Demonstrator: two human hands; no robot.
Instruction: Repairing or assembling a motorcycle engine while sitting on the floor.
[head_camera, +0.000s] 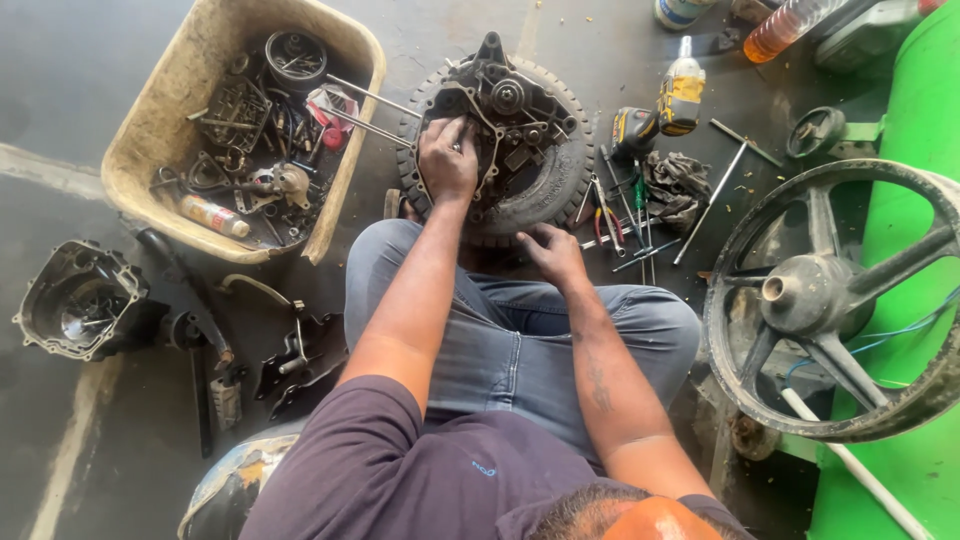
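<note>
Item: small tyred wheel with engine casing (510, 130), greasy black, lying flat on the floor before your knees.
Your left hand (446, 158) reaches forward, arm straight, fingers curled down onto the casing's left side; whether it grips anything cannot be told. Your right hand (550, 250) rests with loose fingers on the tyre's near edge. Beside it: hand tools (618, 222), tan tub of parts (160, 130).
</note>
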